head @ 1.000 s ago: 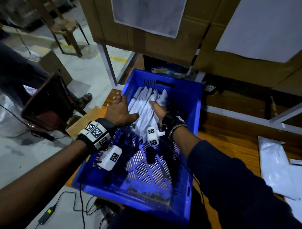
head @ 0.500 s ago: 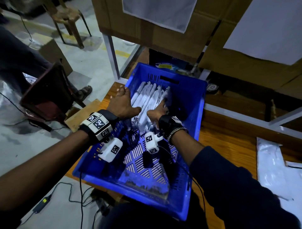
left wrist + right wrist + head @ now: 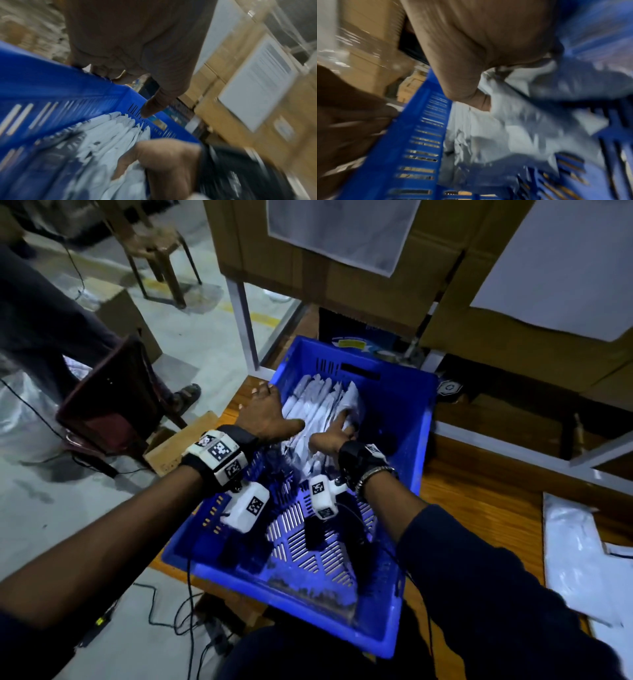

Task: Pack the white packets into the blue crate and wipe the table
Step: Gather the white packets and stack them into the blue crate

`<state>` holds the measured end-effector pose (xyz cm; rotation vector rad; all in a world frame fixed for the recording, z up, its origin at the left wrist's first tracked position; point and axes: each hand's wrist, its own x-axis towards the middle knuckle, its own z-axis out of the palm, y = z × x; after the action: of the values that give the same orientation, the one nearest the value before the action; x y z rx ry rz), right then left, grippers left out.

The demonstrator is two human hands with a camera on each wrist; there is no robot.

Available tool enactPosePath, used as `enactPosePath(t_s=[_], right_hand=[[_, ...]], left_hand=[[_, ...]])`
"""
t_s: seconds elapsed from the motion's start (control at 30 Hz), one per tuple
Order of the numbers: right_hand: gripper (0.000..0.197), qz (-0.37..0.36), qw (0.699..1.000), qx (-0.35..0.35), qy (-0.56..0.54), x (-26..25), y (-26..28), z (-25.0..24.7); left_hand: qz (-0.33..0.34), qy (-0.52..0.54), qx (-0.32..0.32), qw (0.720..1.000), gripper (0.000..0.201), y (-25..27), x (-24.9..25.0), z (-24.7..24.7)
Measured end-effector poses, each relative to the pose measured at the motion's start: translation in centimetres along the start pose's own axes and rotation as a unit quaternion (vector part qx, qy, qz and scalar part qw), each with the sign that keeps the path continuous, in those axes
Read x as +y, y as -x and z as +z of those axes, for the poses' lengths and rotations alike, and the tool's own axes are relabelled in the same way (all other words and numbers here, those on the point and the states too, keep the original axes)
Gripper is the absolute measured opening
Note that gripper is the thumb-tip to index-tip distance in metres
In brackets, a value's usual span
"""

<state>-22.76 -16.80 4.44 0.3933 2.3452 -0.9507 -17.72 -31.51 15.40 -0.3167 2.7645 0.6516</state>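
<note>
On the floor at the far left stands a dark chair [image 3: 102, 405], well apart from the table [image 3: 479, 501]. The left hand [image 3: 265, 414] rests on the left rim of the blue crate [image 3: 404, 412]; its fingers [image 3: 260, 392] hook over the outer side of the wall and its thumb [image 3: 154, 106] points inward above the packets, so this grip holds the crate's edge. Inside the crate, against its far left part, the white packets [image 3: 318, 405] stand in a row on edge, leaning together. The right hand [image 3: 334, 434] is in the crate at the near right side of that row, its fingers curled into the bundle; the wrist views are blurred, but this grip seems to clutch the packets. The slotted crate floor nearer the person is bare. To the right, more white packets lie flat on the wooden table, well apart from the crate.
</note>
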Motion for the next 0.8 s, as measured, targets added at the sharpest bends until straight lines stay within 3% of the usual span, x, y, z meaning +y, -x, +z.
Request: enactPosePath(t_s=[0.1, 0.23, 0.3, 0.37, 0.5, 0.63, 0.8], right_hand=[[0.127, -0.01, 0.998, 0.002, -0.06, 1.2, -0.1, -1.5], [0.129, -0.043, 0.992, 0.016, -0.116, 2.3, 0.6, -4.5], [0.131, -0.071, 0.985, 0.026, -0.155, 2.7, 1.4, -6.4], [0.117, -0.109, 0.975, 0.046, -0.187, 3.3, 2.2, -8.6], [0.074, -0.189, 0.957, 0.125, -0.182, 5.9, 4.8, -14.5], [0.047, -0.22, 0.942, 0.179, -0.18, 11.0, 7.5, -19.9], [0.045, -0.186, 0.944, 0.214, -0.166, 19.9, 9.8, -25.8]], left_hand=[[-0.02, 0.043, 0.004, 0.999, 0.062, -0.6, 0.1, -0.4], [-0.006, 0.033, 0.021, 0.999, 0.093, -0.5, 0.8, 0.0], [0.015, 0.011, 0.036, 0.999, 0.083, -0.4, 1.8, 0.5], [0.048, -0.008, 0.048, 0.998, 0.074, 0.2, 3.5, 0.9], [0.117, 0.022, 0.034, 0.992, 0.085, 2.5, 9.2, 2.3], [0.18, 0.053, 0.034, 0.982, 0.072, 5.4, 16.4, 4.4], [0.229, 0.092, -0.01, 0.969, 0.063, 8.9, 24.9, 9.2]])
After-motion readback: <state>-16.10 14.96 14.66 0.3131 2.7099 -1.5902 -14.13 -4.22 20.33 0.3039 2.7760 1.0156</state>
